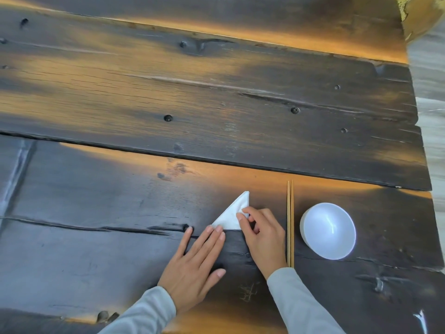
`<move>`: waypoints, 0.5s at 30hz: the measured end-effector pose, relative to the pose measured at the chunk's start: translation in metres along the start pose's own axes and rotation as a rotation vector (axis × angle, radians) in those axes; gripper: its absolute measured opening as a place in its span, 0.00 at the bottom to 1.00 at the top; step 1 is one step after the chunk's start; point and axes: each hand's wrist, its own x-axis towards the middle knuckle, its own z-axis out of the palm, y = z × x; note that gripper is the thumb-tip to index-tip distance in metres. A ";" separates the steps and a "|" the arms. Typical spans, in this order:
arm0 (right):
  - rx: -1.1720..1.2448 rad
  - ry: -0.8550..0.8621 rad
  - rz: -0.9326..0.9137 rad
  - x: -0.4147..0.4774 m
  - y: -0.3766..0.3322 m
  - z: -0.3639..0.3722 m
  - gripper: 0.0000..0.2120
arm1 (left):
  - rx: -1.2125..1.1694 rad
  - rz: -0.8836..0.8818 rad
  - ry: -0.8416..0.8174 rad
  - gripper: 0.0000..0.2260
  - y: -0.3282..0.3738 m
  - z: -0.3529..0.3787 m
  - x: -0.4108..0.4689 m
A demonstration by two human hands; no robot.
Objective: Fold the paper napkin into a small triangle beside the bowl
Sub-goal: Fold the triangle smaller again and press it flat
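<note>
A white paper napkin [233, 213] lies folded into a small triangle on the dark wooden table [168, 97], left of a pair of chopsticks and the white bowl [328, 230]. My left hand [196, 263] lies flat on the table, its straight fingertips touching the napkin's lower left corner. My right hand [261, 233] covers the triangle's lower right part, with curled fingers and thumb pinching its right edge. Grey sleeves cover both wrists.
Two wooden chopsticks [290, 222] lie side by side between the napkin and the bowl, pointing away from me. The table's right edge [420, 131] runs close behind the bowl, with pale floor beyond. Gaps run between the planks.
</note>
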 end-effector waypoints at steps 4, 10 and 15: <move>-0.010 -0.004 0.017 0.000 0.000 0.001 0.08 | 0.018 -0.046 -0.044 0.31 -0.001 0.001 0.000; 0.002 0.005 0.013 -0.001 0.000 0.002 0.08 | 0.002 -0.034 0.012 0.31 0.009 0.002 0.006; 0.018 -0.014 0.012 -0.001 0.001 0.001 0.09 | 0.005 -0.026 -0.039 0.32 0.012 0.001 0.017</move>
